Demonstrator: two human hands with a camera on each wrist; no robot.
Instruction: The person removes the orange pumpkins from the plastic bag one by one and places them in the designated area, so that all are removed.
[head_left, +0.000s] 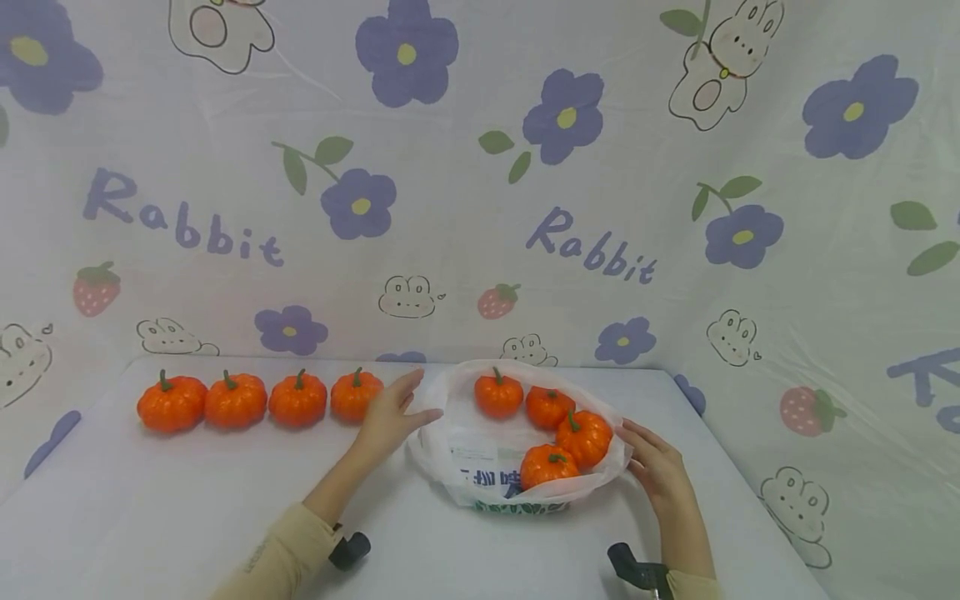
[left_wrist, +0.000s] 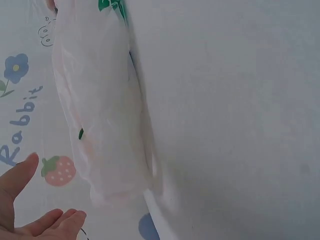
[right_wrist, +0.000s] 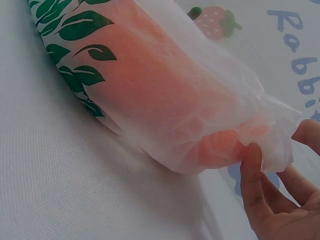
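Only overhead: four pumpkins outside bag

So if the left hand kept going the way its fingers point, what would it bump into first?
Probably the white plastic bag: the left hand is open, its fingers aimed at the bag's near edge, close by. Depth is hard to judge.
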